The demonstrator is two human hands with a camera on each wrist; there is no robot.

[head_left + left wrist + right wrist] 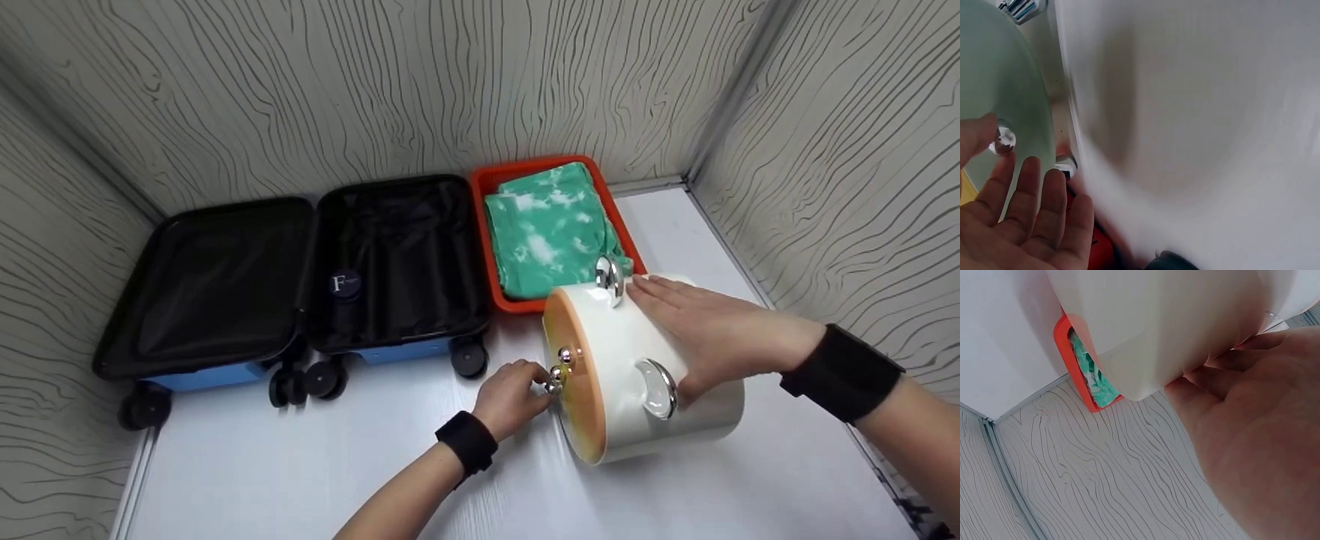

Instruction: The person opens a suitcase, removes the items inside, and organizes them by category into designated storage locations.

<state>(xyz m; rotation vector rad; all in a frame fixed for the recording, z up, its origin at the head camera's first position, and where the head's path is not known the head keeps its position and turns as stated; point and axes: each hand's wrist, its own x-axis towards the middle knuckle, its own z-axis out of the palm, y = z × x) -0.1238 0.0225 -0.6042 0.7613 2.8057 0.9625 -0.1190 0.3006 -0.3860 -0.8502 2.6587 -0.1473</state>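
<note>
A white oval canister lies tipped on its side on the table, its tinted see-through lid facing left. Two silver loop handles stick out from its side. With thumb and forefinger my left hand pinches the lid's silver ball knob; the left wrist view shows this knob between the fingertips, the other fingers spread. Across the canister's upper side my right hand rests with fingers extended, its thumb beside the nearer handle. The lid appears seated against the canister's rim.
An unfolded suitcase with black lining, blue shell and black wheels lies at the left. Behind the canister stands a red tray holding folded green-and-white cloth. Wood-patterned panels wall in the table.
</note>
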